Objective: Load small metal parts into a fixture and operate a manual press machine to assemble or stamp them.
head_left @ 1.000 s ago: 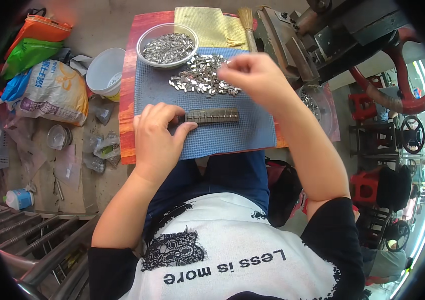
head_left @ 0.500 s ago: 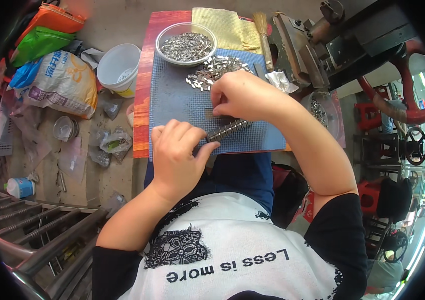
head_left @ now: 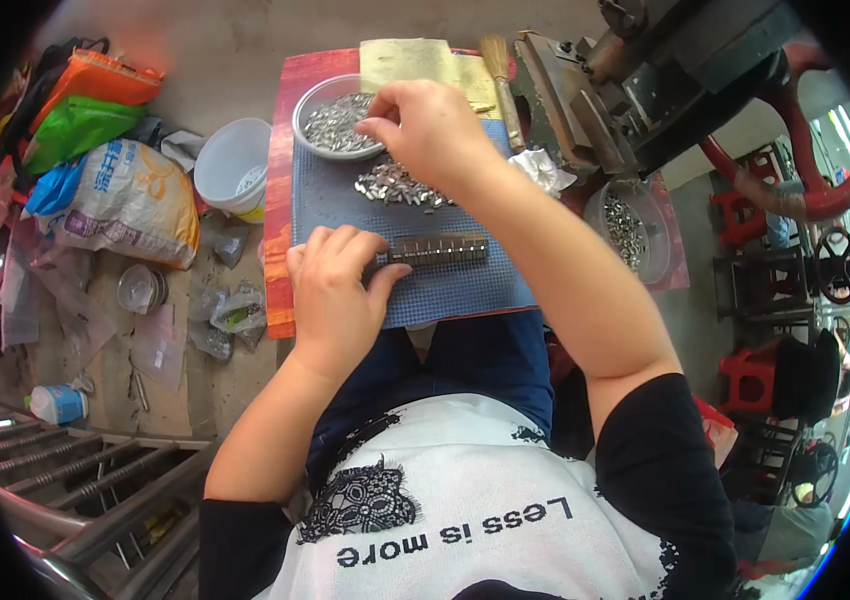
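A slotted metal bar, like a narrow fixture with a row of crosswise gaps, lies on the blue ribbed mat. Its left end is gripped between the thumb and fingers of my left hand. My right hand hovers at the right rim of a clear plastic bowl, fingers curled toward the thumb. Whatever the fingertips hold, if anything, is too small to make out. Small shiny metal pieces fill the bowl. A loose pile of similar pieces lies between bowl and bar, partly under my right wrist.
Yellow cloth and a brush lie at the far side. A heavy machine stands to the right, with another tub of metal pieces below it. A white bucket and bags sit at left.
My right hand has moved from above the bar, away and to the left, to the bowl's rim. The bar now lies more level across the mat; my left hand still grips its end.
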Motion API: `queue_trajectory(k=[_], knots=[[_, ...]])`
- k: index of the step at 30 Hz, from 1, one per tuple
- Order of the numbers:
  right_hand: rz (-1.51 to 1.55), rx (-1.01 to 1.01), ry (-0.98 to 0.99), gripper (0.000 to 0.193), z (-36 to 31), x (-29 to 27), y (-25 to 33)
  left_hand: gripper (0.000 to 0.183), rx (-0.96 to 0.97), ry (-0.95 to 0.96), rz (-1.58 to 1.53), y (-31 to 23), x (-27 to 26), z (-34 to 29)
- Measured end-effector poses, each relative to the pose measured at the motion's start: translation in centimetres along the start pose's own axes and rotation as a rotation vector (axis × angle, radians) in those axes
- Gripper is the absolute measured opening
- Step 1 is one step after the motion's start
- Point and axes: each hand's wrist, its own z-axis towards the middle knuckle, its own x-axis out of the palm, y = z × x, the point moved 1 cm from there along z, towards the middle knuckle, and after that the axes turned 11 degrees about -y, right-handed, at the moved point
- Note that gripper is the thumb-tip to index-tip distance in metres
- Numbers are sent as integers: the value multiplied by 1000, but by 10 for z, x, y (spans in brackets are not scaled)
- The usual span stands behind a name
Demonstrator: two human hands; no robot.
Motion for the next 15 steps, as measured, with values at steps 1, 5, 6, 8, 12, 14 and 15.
queue_trajectory(k=[1,5,6,8,12,14,15], knots=[[34,27,-29,19,-6,1,-3,21,-15,16,5,2,1,3],[-69,178,-228,17,-34,-44,-33,20,-62,88,7,7,5,7],[-173,195,-206,18,-42,-55,-42,20,-61,86,5,7,5,7],[-396,237,-87,22,-56,-66,-54,19,-69,71,-15,8,7,7],[-663,282,44,25,-78,-62,-54,19,-76,80,-20,8,8,7],[-653,269,0,25,-80,-59,-57,21,-76,79,-1,8,7,7],[-648,268,7,25,-81,-61,-57,21,-83,81,5,8,6,8]])
